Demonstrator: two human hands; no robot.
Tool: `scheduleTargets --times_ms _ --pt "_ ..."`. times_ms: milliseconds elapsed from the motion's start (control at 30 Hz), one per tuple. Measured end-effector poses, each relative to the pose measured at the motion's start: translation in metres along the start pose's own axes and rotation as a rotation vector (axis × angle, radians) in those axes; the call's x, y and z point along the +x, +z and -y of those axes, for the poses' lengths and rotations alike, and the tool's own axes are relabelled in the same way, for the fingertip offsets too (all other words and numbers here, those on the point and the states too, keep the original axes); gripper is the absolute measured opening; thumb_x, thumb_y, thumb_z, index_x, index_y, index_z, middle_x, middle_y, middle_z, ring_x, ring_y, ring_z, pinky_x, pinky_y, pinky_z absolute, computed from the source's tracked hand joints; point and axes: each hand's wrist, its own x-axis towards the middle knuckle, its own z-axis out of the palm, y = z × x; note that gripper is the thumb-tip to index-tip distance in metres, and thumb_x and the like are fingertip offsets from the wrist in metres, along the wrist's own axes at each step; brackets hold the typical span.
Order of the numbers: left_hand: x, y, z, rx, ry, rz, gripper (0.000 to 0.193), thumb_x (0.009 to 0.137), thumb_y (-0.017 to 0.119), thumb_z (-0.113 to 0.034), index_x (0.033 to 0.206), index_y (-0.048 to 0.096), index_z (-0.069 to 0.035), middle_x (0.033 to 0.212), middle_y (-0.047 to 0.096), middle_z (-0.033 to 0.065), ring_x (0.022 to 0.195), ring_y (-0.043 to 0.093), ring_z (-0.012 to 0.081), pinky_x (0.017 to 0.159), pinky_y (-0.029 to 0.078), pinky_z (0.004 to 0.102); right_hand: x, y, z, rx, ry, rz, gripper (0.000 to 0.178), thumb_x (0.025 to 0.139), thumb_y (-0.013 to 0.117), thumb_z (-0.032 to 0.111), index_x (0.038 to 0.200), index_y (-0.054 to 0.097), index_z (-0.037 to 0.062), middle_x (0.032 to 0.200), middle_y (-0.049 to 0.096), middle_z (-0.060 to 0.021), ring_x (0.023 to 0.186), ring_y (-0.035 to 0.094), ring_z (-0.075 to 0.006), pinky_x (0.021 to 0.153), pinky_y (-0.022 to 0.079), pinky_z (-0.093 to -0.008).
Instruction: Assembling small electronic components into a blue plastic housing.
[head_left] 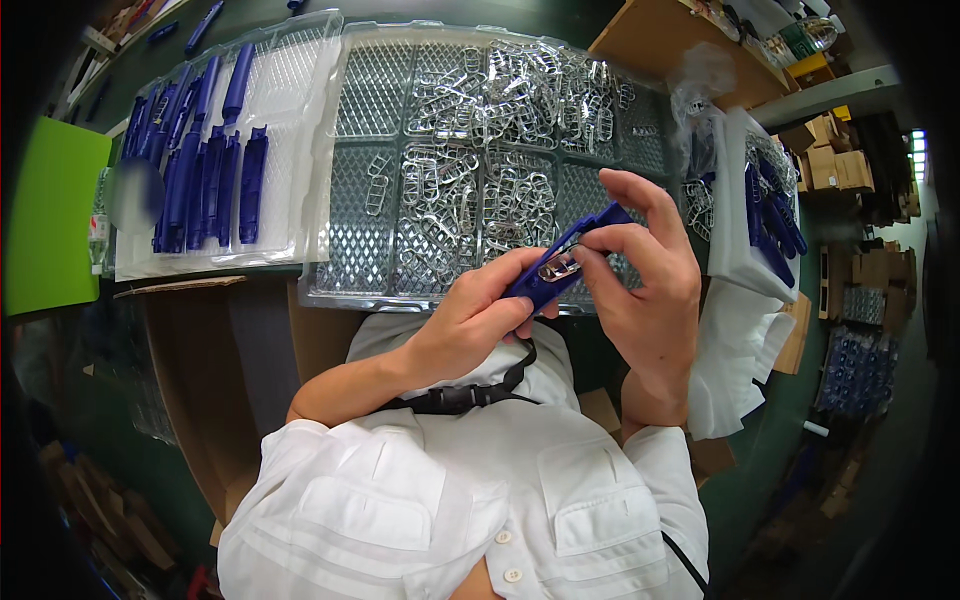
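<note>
In front of my chest, my left hand [468,318] is closed round a long blue plastic casing [541,291], which slants up to the right. A shiny metal clip [561,265] lies in the casing's hollow. Thumb and index finger of my right hand [655,290] pinch at the clip's upper end, while another finger stretches up past the casing's far tip. Beyond my hands, loose metal clips [520,95] fill several compartments of a clear plastic tray [365,215].
Blue casings [253,185] lie in rows in a white tray [285,225] at the left, beside a green panel [50,215]. A white bin [735,235] at the right holds more blue parts [772,215]. An open cardboard box [215,350] stands low at the left.
</note>
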Motion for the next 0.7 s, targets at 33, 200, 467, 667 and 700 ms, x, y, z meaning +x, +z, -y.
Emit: scheduleTargets --times_ms 33,200,467,667,700 --pt "-0.001 -0.001 -0.001 -0.004 0.0 -0.004 0.052 0.097 0.048 -0.007 0.148 0.049 0.001 0.107 0.068 0.009 0.078 0.059 0.0098 0.067 0.048 0.0247 0.001 0.003 0.0 -0.024 -0.018 -0.008 0.016 0.075 0.079 -0.008 0.089 0.07 -0.0033 0.132 0.066 -0.0215 0.12 0.067 -0.0353 0.101 0.053 -0.0403" --pt "-0.002 -0.008 0.001 -0.013 -0.004 -0.012 0.047 0.099 0.048 -0.005 0.145 0.052 0.002 0.101 0.069 0.0071 0.075 0.057 0.0081 0.065 0.047 0.0239 0.0 0.013 -0.001 -0.033 -0.002 0.014 0.015 0.078 0.078 -0.009 0.087 0.067 -0.0031 0.13 0.067 -0.0211 0.117 0.068 -0.0346 0.096 0.056 -0.0391" --pt "-0.002 -0.012 0.009 0.185 0.104 -0.059 0.037 0.1 0.057 -0.008 0.136 0.06 0.002 0.094 0.072 0.0058 0.072 0.06 0.0078 0.064 0.051 0.0238 -0.004 0.027 0.018 0.003 0.169 -0.311 0.028 0.082 0.079 -0.006 0.107 0.067 -0.0005 0.124 0.071 -0.0135 0.112 0.071 -0.0248 0.092 0.057 -0.035" --pt "0.007 -0.011 -0.001 0.426 0.122 -0.067 0.023 0.103 0.059 -0.011 0.12 0.066 0.003 0.085 0.074 0.0049 0.073 0.068 0.0082 0.066 0.055 0.0252 -0.016 0.027 -0.018 0.063 0.116 -0.017 0.034 0.082 0.082 0.002 0.11 0.065 0.0035 0.109 0.073 -0.0098 0.089 0.075 -0.0267 0.077 0.059 -0.0354" --pt "0.01 -0.01 -0.002 0.455 0.07 -0.071 0.02 0.104 0.059 -0.012 0.114 0.068 0.003 0.082 0.074 0.0049 0.073 0.07 0.0086 0.067 0.056 0.0255 -0.018 0.028 -0.019 0.077 0.095 -0.029 0.033 0.081 0.082 0.001 0.108 0.064 0.0032 0.109 0.073 -0.0104 0.087 0.074 -0.0269 0.077 0.059 -0.0356"
